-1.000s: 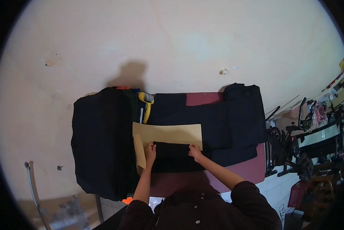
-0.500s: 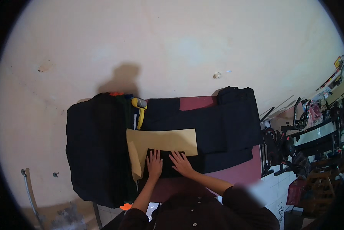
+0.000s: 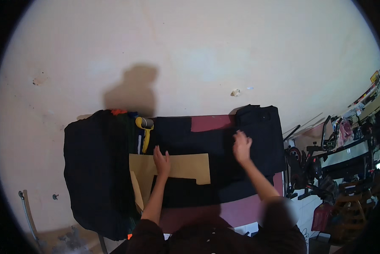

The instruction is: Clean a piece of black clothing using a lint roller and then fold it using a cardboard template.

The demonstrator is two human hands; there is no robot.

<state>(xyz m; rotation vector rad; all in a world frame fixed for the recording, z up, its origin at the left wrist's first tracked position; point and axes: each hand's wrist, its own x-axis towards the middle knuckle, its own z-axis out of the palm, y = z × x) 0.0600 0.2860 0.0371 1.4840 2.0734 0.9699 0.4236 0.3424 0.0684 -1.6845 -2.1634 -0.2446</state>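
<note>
A dark navy garment that looks like trousers point(image 3: 224, 146) lies spread on a maroon-topped table point(image 3: 241, 209). On its left part rests a tan sheet of card or stiff paper point(image 3: 190, 165), its left end bent up against the dark stack beside it. Dark cloth covers part of the sheet's near edge. My left hand point(image 3: 161, 163) is over the sheet with its fingers extended, holding nothing. Farther right, my right hand point(image 3: 242, 148) hovers at or just above the garment, fingers apart and nothing in them. Whether either palm touches is hard to tell.
A tall stack of dark folded cloth point(image 3: 94, 173) fills the table's left end. Beside it lies a yellow tape dispenser point(image 3: 146, 135). Behind the table rises a pale wall point(image 3: 190, 55). An exercise bike point(image 3: 310, 165) stands on the right.
My hands have lifted off the dark cloth at the sheet's near edge. The left moved up and slightly left over the sheet; the right moved up and right over the garment.
</note>
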